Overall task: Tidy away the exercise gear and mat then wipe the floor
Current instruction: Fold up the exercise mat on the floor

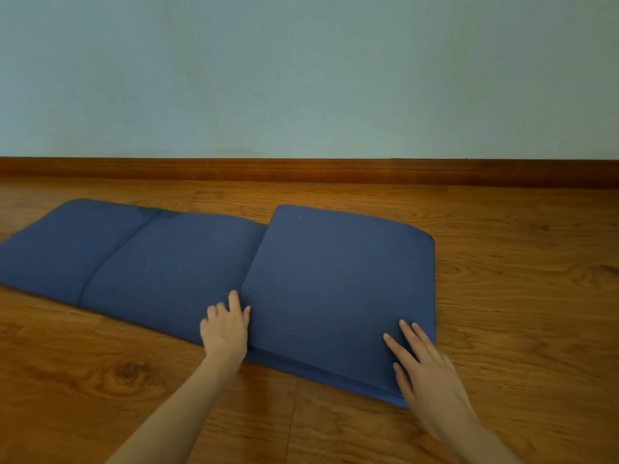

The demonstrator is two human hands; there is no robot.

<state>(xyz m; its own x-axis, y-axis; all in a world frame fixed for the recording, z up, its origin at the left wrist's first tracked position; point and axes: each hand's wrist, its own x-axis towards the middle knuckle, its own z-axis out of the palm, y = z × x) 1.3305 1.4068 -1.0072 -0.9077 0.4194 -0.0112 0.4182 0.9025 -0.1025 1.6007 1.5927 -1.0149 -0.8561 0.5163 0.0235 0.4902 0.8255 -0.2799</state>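
Blue exercise mat (174, 262) lies flat on the wooden floor (502, 296), long side running roughly parallel w/ the wall (301, 78) and the brown skirting board (301, 170). Right end is doubled over: a folded section (338, 286) sits on top of the rest, several layers thick at the near edge, its left edge running diagonally across the mat, its right edge a rounded fold. A crease crosses the flat part further left; the far-left end runs out of view.

Left hand (227, 326) rests at the near edge of the mat, right against the left edge of the folded section, fingers partly bent, thumb touching the stack's edge. Can't tell whether its grip has closed on a layer or just presses. Right hand (425, 370) lies flat on the near right corner of the folded section, fingers straight and spread, pressing down, grip apart.

Open floor all round: a strip between mat and skirting, a wide stretch to the right of the fold, plenty in front by the forearms.
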